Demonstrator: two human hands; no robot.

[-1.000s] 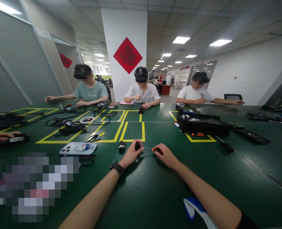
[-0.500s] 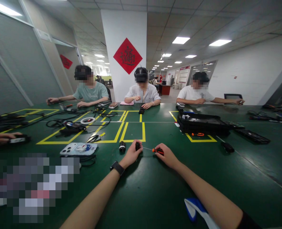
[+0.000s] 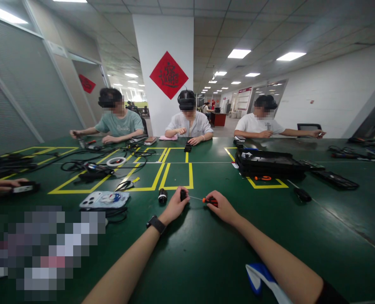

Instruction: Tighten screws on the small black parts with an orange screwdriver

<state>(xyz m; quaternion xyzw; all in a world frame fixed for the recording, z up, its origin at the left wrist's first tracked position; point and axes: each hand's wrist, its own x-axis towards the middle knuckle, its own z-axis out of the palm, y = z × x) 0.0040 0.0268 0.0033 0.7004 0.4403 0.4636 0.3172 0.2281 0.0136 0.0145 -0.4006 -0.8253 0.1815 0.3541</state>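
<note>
My left hand (image 3: 175, 205) is closed around a small black part (image 3: 183, 194), mostly hidden by the fingers, so its kind cannot be made out. In my right hand (image 3: 221, 206) is a screwdriver with an orange and black handle (image 3: 210, 201). Its thin metal shaft (image 3: 195, 198) points left and its tip reaches the black part. Just left of my left hand, a black cylindrical piece with a pale band (image 3: 162, 196) stands on the green table (image 3: 200, 249).
A phone in a light blue case (image 3: 105, 199) lies to the left, cables beside it. Black trays (image 3: 269, 164), an orange-handled tool (image 3: 262, 178) and a black-handled screwdriver (image 3: 302, 194) lie to the right. A blue and white object (image 3: 260, 276) is near my right forearm. Several people sit around the table.
My hands, the screwdriver and the black part hold nearly the same position. The hand of the person at the far left has shifted slightly to the right.
</note>
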